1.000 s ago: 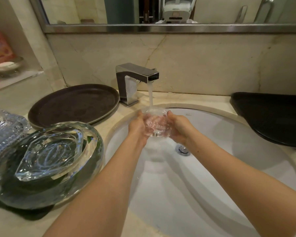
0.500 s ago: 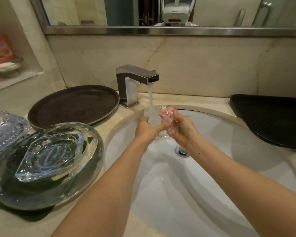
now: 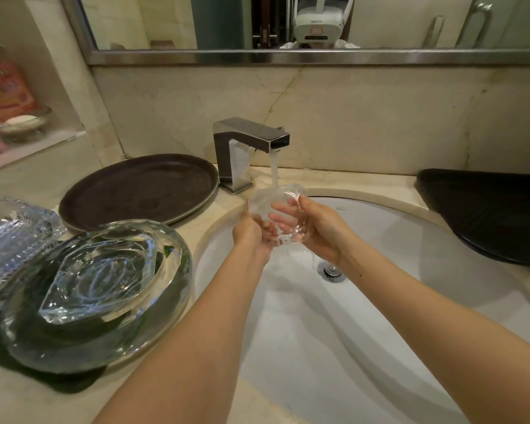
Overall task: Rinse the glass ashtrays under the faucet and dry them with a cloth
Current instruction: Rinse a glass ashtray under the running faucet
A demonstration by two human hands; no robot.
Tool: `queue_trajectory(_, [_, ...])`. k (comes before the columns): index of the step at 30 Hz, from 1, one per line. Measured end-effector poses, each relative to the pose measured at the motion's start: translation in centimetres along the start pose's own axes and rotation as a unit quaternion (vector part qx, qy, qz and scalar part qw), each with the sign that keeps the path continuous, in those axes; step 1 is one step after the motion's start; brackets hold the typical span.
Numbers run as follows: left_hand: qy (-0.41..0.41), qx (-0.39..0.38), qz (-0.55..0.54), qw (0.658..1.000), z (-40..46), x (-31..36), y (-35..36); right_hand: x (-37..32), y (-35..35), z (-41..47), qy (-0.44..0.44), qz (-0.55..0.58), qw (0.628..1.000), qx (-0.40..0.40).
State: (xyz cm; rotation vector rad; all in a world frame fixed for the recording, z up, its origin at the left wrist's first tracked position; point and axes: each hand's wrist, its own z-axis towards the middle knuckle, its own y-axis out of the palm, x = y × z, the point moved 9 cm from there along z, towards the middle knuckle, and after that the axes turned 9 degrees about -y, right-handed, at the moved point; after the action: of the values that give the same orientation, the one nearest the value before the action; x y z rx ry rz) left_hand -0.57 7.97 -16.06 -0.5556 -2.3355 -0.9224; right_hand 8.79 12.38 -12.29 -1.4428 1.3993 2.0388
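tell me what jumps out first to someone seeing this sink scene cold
The eye goes first to the two hands over the white basin: the left hand and right hand hold a small clear glass ashtray under the water running from the square chrome faucet. Next come the big glass ashtrays, stacked on the counter to the left, with a round dark tray behind them.

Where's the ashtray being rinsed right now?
Head view, centre: the small glass ashtray is held by the left hand and right hand over the sink, directly under the running faucet.
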Motion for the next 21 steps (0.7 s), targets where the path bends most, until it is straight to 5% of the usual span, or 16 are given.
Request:
queue_trajectory(4, [-0.012,-0.014,-0.011,1.0,0.0,0.0,0.0,-0.3,0.3,-0.4,0.01,-0.063,0.995,-0.072])
queue_trajectory(8, [0.01,0.011,0.089,0.996,-0.4,0.2,0.2,-1.1,-1.1,-0.3,-0.029,-0.262,0.964,0.026])
queue_trajectory(13, [-0.006,-0.012,0.107,0.994,-1.0,-0.3,1.0,-1.8,-2.5,-0.9,-0.073,-0.379,0.909,0.156])
queue_trajectory(16, [-0.02,-0.023,0.062,0.998,-1.3,-0.5,1.0,-1.0,-2.7,-0.4,-0.035,-0.295,0.947,0.123])
queue_trajectory(21, [-0.042,-0.002,0.026,0.999,-0.1,-0.6,0.1,-0.5,-0.5,-0.4,0.017,-0.077,0.994,-0.075])
